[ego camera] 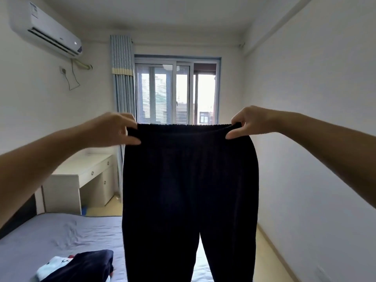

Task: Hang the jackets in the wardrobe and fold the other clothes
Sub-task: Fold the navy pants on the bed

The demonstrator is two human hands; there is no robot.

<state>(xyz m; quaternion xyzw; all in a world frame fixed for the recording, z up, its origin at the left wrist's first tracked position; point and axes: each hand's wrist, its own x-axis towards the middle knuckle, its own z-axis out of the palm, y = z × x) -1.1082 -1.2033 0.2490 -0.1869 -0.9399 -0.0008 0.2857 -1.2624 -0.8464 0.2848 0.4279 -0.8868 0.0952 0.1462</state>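
Observation:
A pair of dark navy trousers (189,190) hangs full length in front of me, elastic waistband on top and both legs dropping out of the bottom of the view. My left hand (114,129) pinches the waistband's left end. My right hand (248,122) pinches its right end. The waistband is stretched flat between them at about chest height, over the bed.
A bed with a grey sheet (50,237) lies below left; a dark garment with a white and light-blue piece (81,265) rests on it. A white desk (81,180) stands by the left wall. Window (177,92) and curtain (123,78) are ahead, a bare wall on the right.

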